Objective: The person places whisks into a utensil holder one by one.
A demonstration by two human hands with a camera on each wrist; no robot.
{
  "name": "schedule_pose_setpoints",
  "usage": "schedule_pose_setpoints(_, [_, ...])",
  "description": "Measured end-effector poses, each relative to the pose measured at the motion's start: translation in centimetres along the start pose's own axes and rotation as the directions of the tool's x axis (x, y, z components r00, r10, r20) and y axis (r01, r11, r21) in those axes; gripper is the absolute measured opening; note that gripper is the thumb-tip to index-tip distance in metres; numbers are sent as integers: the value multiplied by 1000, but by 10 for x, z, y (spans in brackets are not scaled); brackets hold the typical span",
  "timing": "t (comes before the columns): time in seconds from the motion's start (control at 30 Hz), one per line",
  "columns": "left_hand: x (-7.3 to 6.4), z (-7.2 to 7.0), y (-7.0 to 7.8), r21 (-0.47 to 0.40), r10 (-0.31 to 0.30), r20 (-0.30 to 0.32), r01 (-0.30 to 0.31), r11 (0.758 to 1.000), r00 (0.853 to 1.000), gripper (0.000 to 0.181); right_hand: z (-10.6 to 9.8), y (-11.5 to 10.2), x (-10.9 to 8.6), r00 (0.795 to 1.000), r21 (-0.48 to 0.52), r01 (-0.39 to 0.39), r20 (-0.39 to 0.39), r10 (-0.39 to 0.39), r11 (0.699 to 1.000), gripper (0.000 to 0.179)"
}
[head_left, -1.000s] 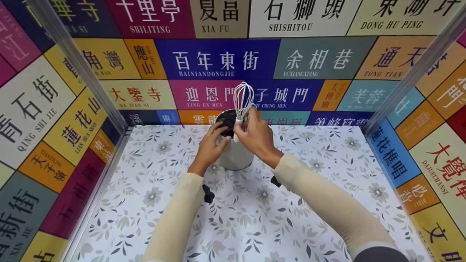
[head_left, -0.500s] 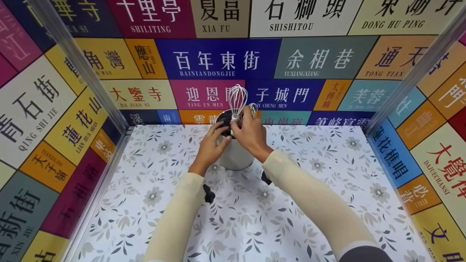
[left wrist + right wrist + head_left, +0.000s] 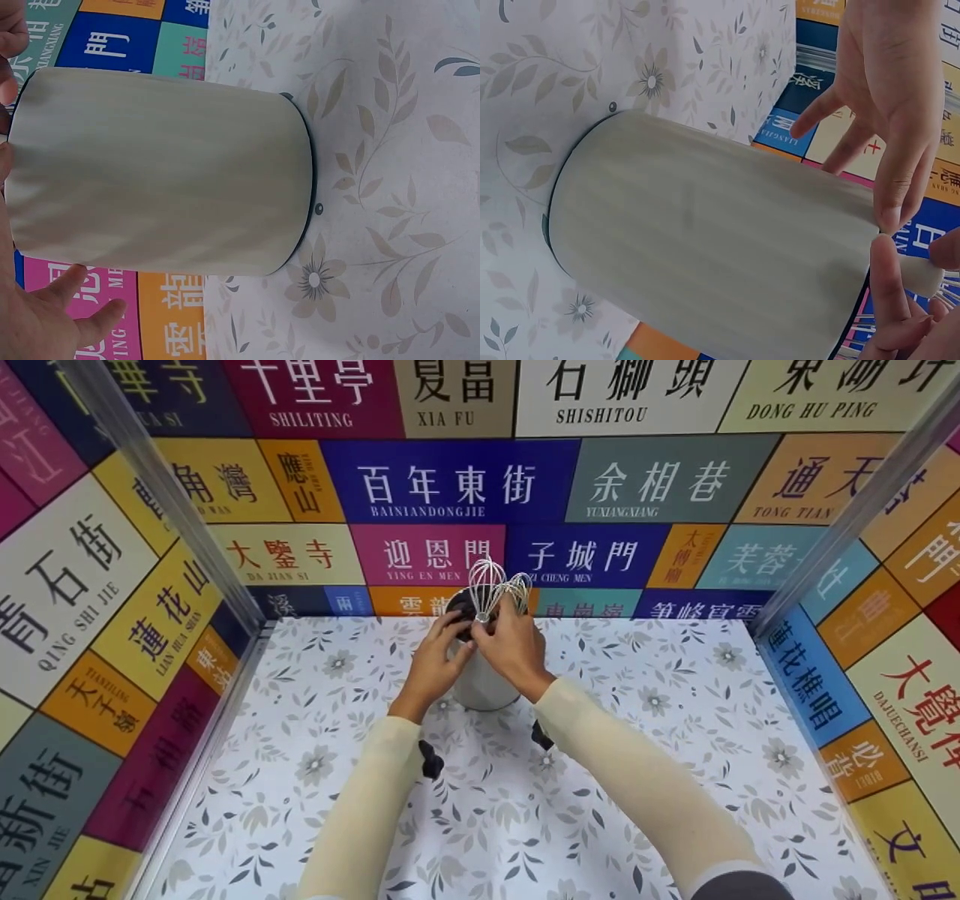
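Note:
A whisk [image 3: 482, 616] stands wires up, its pale handle pinched between the thumb and fingers of my right hand [image 3: 513, 641] over the top of a grey-white utensil canister [image 3: 486, 682]. In the right wrist view a short stretch of the whisk's handle [image 3: 920, 276] shows beside the canister's rim. My left hand [image 3: 433, 657] holds the canister at its upper left, thumb and fingers at the rim. Dark ridged material [image 3: 462, 601] fills the canister's mouth. Behind my right fingers another whisk's wires [image 3: 522, 582] stick up. The lower handle of the held whisk is hidden.
The canister stands near the back of a table [image 3: 315, 825] covered in a floral print. A wall of coloured sign panels [image 3: 450, 480] rises close behind it. Side panels with metal posts [image 3: 180, 502] bound the table left and right.
My right hand has moved left and slightly down, bringing the whisk lower over the canister's mouth. My left hand and the canister have stayed in place.

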State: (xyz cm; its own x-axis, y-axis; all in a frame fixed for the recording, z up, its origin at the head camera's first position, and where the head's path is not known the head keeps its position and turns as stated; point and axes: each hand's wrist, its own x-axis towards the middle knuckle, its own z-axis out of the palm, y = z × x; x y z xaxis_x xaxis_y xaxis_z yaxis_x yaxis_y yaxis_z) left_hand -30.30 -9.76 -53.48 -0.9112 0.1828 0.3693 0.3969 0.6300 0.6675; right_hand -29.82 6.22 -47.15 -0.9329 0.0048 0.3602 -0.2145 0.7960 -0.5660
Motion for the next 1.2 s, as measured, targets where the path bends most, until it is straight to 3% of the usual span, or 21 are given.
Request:
schedule_pose_setpoints(0.77, [3,3,-6,27,37,-26,-37,999,999,38,1,1,-4,999,21,-16,30,15,1000,42])
schedule_pose_setpoints(1.2, [4,3,-6,47,39,-27,-38,998,999,38,0,6,-4,1000,-59,13,15,-12,998,61])
